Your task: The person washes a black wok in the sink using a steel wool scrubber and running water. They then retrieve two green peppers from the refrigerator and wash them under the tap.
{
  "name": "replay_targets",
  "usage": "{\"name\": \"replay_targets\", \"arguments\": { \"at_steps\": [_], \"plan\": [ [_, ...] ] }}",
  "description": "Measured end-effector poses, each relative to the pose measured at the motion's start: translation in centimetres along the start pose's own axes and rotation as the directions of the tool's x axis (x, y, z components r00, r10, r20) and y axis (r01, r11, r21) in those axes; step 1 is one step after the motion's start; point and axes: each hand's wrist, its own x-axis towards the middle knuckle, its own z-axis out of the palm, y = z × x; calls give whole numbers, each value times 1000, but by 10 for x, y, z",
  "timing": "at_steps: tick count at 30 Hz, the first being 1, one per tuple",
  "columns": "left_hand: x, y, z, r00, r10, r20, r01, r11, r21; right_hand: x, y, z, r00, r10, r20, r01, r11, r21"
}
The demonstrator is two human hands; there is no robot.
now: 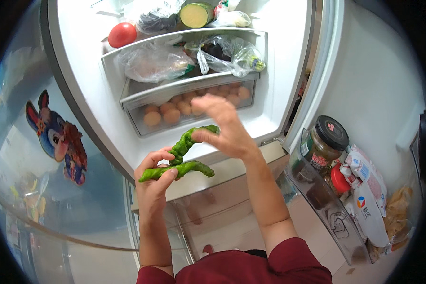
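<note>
My left hand (152, 193) is closed around two long green chili peppers, in front of the open fridge. The lower pepper (190, 168) lies across the fingers with its tip pointing right. The other pepper (181, 147), wrinkled and bent, slants up and away from the fingertips. My right hand (231, 132) hovers by the far end of the bent pepper, fingers stretched out and slightly blurred. Its thumb overlaps that end in view; whether it touches, I cannot tell. Beyond the hands, a clear drawer (142, 128) holds several brown eggs (172, 116).
Plastic-bagged vegetables (156, 61) fill a bin above the eggs. A tomato (122, 35) and a cut green gourd (196, 15) sit higher. At right, the open door's rack (333, 222) holds a dark-lidded jar (324, 142) and packets (369, 213). Another door with a rabbit sticker (57, 137) stands left.
</note>
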Motion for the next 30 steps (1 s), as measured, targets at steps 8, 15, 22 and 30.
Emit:
{"name": "replay_targets", "arguments": {
  "at_steps": [8, 15, 22, 30],
  "plan": [
    [-77, 10, 12, 991, -100, -93, 92, 992, -90, -101, -73, 5, 924, 188, 332, -285, 919, 273],
    [-143, -5, 81, 981, -103, -162, 60, 967, -249, -168, -117, -17, 818, 489, 302, -574, 667, 475],
    [-221, -38, 140, 876, -462, -141, 357, 816, -455, -246, -173, -49, 833, 510, 212, -552, 755, 355],
    [-325, -45, 116, 823, -568, -2, 485, 703, -520, -398, -224, -117, 702, 712, 24, -712, 699, 68]
  ]
}}
